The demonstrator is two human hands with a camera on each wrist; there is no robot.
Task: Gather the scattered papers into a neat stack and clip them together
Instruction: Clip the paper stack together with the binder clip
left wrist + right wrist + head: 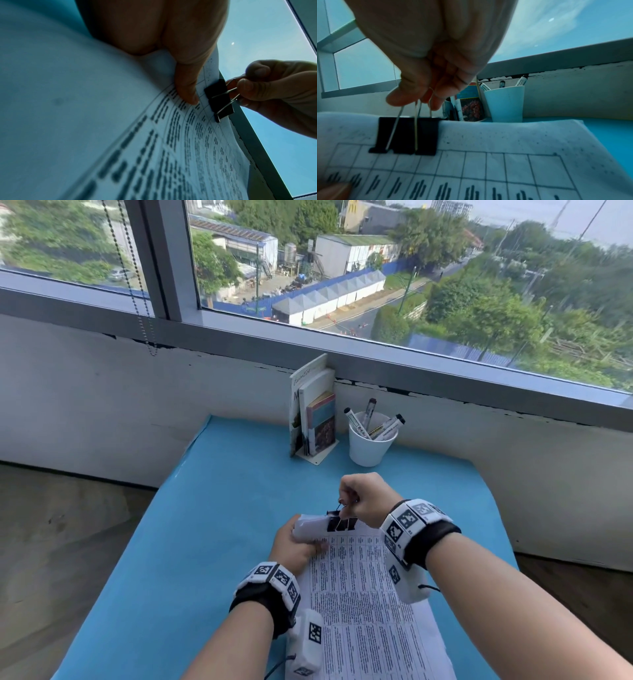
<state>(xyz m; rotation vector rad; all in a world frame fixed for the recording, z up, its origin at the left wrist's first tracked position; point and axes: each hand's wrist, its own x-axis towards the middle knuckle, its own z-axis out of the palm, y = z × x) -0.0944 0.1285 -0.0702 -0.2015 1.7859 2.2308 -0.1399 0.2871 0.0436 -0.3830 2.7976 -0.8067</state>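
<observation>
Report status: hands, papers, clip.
Right hand pinches wire handles of black metal binder clip, seated on printed white paper stack far edge. Left hand holds stack's corner. Nothing obstructing.

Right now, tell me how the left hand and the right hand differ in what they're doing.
The left hand grips the paper stack at its far left corner, thumb on the printed face; the right hand pinches the wire handles of the black binder clip. The left hand sits low by the blue table; the right hand is raised above the stack's far edge. Both wear marker-covered wristbands and work at the same edge.
</observation>
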